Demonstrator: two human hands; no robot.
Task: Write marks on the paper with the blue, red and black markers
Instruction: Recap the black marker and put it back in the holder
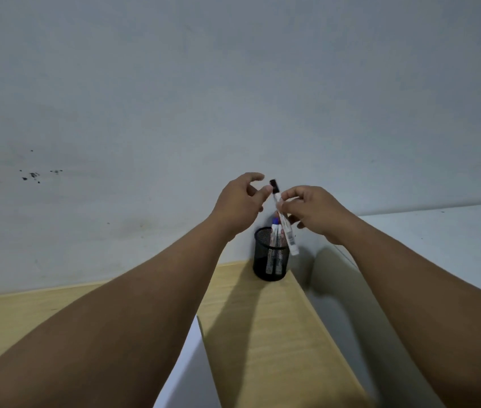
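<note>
My right hand (pixel 313 212) holds the black marker (pixel 284 220), a white barrel with a black cap, tilted above the black mesh pen cup (pixel 271 254). My left hand (pixel 237 206) is just left of the marker's cap, fingers apart and curled, with a fingertip close to or touching the cap. Two more markers stand in the cup, one with a blue cap (pixel 275 221) and one with a red tip barely showing behind it. A white sheet of paper (pixel 186 369) lies on the wooden desk, mostly hidden by my left forearm.
The light wooden desk (pixel 265 334) meets a grey-white wall (pixel 233 98) just behind the cup. A white surface (pixel 439 228) adjoins the desk on the right, across a narrow gap. Dark specks mark the wall at the left.
</note>
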